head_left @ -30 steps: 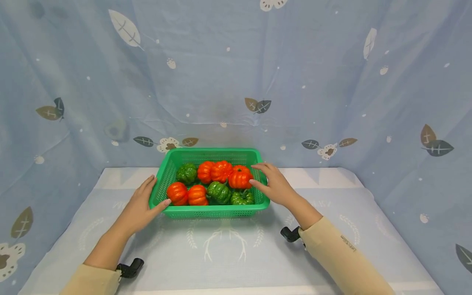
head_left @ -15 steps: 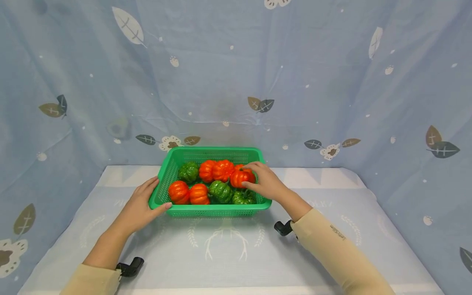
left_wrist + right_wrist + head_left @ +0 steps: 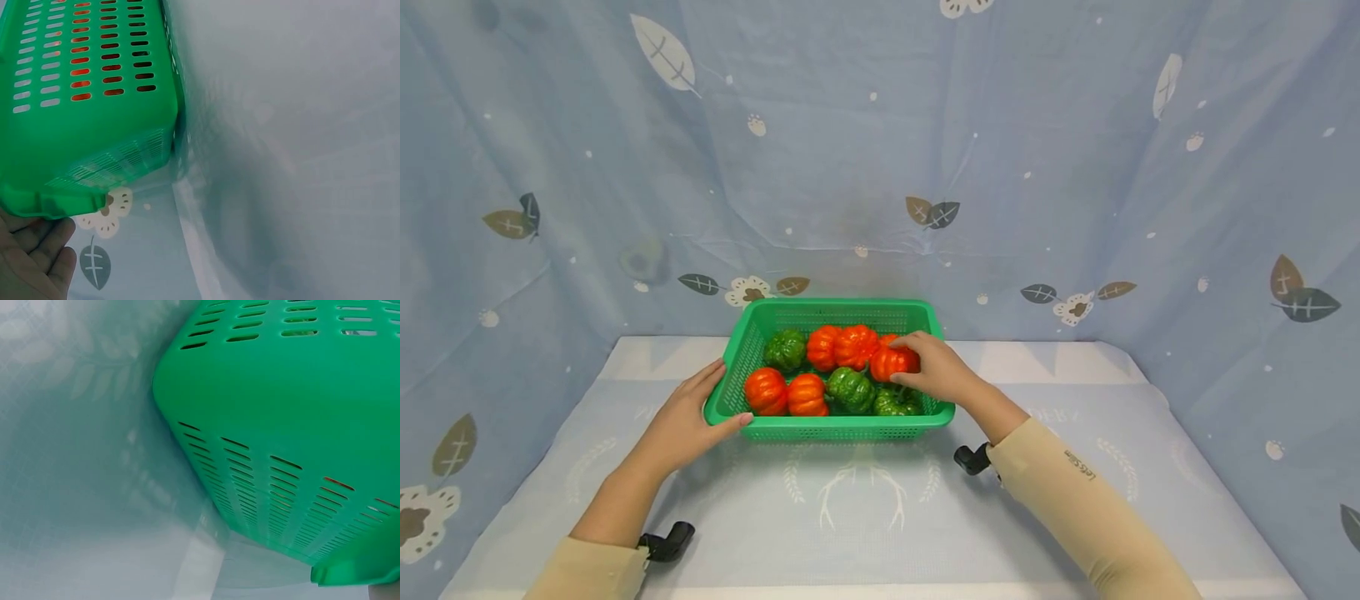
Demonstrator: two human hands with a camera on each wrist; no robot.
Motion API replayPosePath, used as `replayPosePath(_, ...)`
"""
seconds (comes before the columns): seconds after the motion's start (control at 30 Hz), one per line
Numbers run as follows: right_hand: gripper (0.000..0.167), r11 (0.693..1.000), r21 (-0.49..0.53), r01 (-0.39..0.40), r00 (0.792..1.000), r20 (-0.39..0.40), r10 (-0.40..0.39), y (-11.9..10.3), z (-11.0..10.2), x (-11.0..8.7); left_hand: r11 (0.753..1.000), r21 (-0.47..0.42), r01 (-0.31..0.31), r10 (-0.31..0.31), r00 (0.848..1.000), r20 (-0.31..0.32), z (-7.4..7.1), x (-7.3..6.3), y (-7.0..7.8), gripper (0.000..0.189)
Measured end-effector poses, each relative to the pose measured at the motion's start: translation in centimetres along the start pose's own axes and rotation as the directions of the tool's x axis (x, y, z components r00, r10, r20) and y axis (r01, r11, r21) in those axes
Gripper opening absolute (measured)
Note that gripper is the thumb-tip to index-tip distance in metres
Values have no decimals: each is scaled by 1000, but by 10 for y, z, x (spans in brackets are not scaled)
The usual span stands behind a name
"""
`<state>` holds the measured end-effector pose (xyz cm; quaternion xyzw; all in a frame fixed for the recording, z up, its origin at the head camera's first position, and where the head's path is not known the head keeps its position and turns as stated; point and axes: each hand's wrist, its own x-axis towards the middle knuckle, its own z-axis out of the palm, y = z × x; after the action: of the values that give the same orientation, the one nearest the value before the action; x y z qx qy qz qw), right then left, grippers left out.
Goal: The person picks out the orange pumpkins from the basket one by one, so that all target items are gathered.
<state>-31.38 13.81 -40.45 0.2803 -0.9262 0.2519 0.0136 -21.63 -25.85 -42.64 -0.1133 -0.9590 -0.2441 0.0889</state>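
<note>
A green plastic basket (image 3: 842, 427) with slotted walls holds several small ribbed pumpkins, some red-orange and some green. My left hand (image 3: 683, 425) holds its front left corner, thumb over the front rim and fingers along the left rim. From the left wrist, those fingers (image 3: 59, 250) show bent beneath the rim. My right hand (image 3: 936, 367) reaches over the right rim and grips a red pumpkin (image 3: 891, 363) between thumb and fingers. Close by it lie a green pumpkin (image 3: 898, 403) in front and another red pumpkin (image 3: 856, 346) to the left.
The basket stands on a table with a pale patterned cloth (image 3: 865, 533). Right behind it hangs a blue curtain (image 3: 850, 167) with leaf prints, which also closes off both sides. A small black device (image 3: 668, 542) sits on each wrist.
My right hand has moved left and down into the basket, and its fingers have closed on the red pumpkin. My left hand stays at the corner. The view has shifted slightly.
</note>
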Motion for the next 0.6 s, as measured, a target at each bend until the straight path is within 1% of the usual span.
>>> replayPosePath(0.13,53,999,33,-2,1000,-26,3,1,-3,-3,1000,3,6,-6,1000,6,0,1,1,100)
replayPosePath(0.3,54,991,132,-1,994,-107,15,-2,-12,-15,1000,-5,15,-15,1000,13,-2,0,4,100)
replayPosePath(0.4,53,984,175,18,988,-157,10,-4,-21,-24,1000,-9,17,-17,1000,13,-3,-1,5,99)
replayPosePath(0.5,53,983,178,52,978,-209,-14,-5,-32,-35,1000,-12,19,-19,1000,12,-4,-1,6,99)
replayPosePath(0.6,55,984,159,78,965,-261,-35,-5,-44,-47,1000,-16,21,-21,1000,8,-4,-2,5,99)
